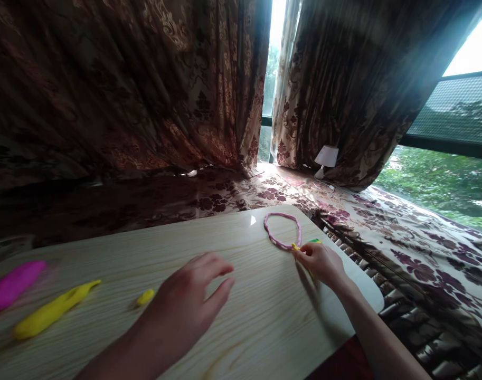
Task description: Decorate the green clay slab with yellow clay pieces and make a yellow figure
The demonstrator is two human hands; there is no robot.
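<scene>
A pink ring of thin, rope-like modelling clay (267, 230) lies on the table toward its far right corner. At the ring's lower right sits a small yellow clay piece (295, 246), and the fingertips of my right hand (320, 262) are pinched on it. A bit of green (315, 240) shows just behind those fingers, partly hidden. My left hand (193, 290) hovers over the middle of the table, thumb and fingers apart, holding nothing. Close to its wrist lies a small yellow lump of clay (145, 297).
On the left of the pale wooden table (225, 237) lie a long yellow clay piece (53, 312) and a magenta one (15, 287). Beyond the table are a flower-patterned padded ledge (272, 192), a small white lamp (327, 157) and heavy curtains (145, 95).
</scene>
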